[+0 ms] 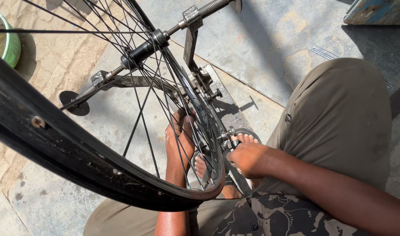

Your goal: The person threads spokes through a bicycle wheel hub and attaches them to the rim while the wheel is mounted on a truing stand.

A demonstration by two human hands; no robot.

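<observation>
No packages, no labels, no signs, no screens anywhere in view

One view only, head-mounted, looking steeply down past the wearer's knees to the concrete floor (261,48). Very close: the wheel rim (55,144) sweeps across the lower left, spokes filling the middle. Truing stand (195,57) sits just ahead, centre top. Left hand (179,140) and right hand (248,158) work near frame centre. No second view to compare.
</observation>
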